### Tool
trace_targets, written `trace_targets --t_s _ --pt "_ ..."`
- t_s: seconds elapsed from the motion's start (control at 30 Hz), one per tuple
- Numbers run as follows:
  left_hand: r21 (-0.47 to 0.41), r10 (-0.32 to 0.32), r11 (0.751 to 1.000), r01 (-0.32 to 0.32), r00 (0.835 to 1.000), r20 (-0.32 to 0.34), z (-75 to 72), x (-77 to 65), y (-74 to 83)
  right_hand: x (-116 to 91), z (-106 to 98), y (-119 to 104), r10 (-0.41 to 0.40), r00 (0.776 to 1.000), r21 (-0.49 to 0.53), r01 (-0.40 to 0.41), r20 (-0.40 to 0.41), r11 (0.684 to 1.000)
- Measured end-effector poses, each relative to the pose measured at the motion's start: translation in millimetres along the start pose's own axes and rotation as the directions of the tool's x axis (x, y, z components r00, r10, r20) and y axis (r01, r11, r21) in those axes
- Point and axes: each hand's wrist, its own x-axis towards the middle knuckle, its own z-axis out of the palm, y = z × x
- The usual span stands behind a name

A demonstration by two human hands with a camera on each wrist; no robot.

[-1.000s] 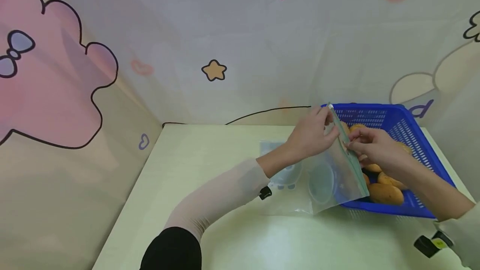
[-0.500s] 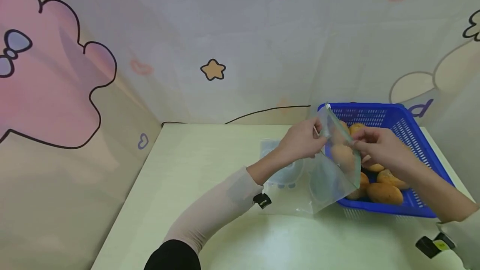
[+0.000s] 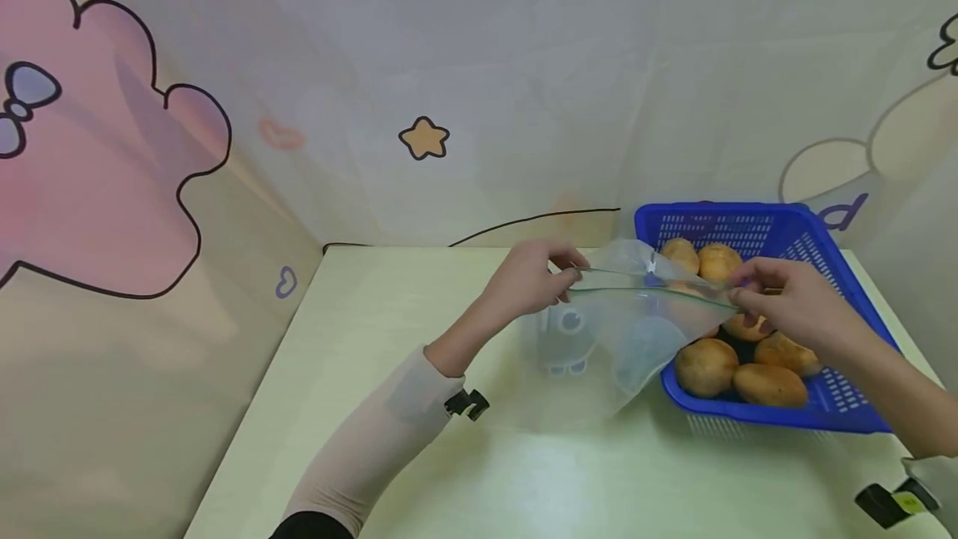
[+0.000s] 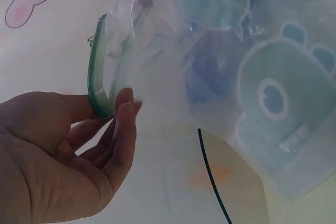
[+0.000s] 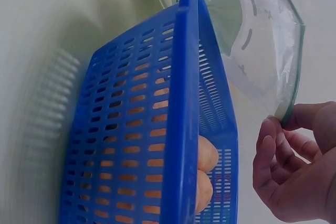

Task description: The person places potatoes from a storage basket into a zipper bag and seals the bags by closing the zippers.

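Note:
A clear zip bag [image 3: 584,356] with a green-edged mouth and pale blue cartoon prints hangs between my two hands. My left hand [image 3: 527,277] pinches one end of the mouth, thumb against fingers, as the left wrist view also shows. At the other end, my right hand [image 3: 793,298] pinches the corner of the green edge [image 5: 294,85] over the basket. The mouth of the bag stands parted in the head view. Inside the blue plastic basket [image 3: 778,416] lie several potatoes [image 3: 771,385], some of them partly covered by the bag and my right hand.
The basket stands at the right of the pale table [image 3: 419,314], close to the printed backdrop [image 3: 509,106]. Its raised slotted wall [image 5: 126,119] is beside my right hand. Black straps with small mounts [image 3: 467,404] sit on both wrists.
My left hand has moved left and slightly down with its end of the bag. The mouth has swung from slanted to nearly level and parted, uncovering more potatoes. My right hand has shifted slightly right.

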Motion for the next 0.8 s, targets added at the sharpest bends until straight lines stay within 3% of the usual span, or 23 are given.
trace_targets --t_s 0.2,0.33,0.4,0.63,0.8 --pt "-0.148 -0.002 0.989 0.000 1.000 -0.013 3.6 -2.8 -10.9 0 5 1 0.000 1.000 -0.012 -0.001 -0.026 1.000" --pt "-0.327 0.002 0.945 -0.006 1.000 -0.012 8.4 -2.5 -12.5 -1 10 -1 0.002 0.999 0.025 -0.001 -0.033 1.000" --pt "-0.377 0.020 0.926 -0.020 1.000 -0.005 9.8 -2.5 -12.5 -1 12 -2 0.003 1.000 0.050 -0.002 -0.030 0.999" --pt "-0.368 0.097 0.928 -0.066 0.993 0.066 12.3 -5.7 -10.8 1 16 -1 0.044 0.999 0.093 -0.044 -0.001 0.995" --pt "-0.276 0.170 0.947 -0.166 0.985 -0.010 17.8 -2.4 -14.3 3 15 2 0.068 0.997 0.121 -0.071 0.027 0.990"
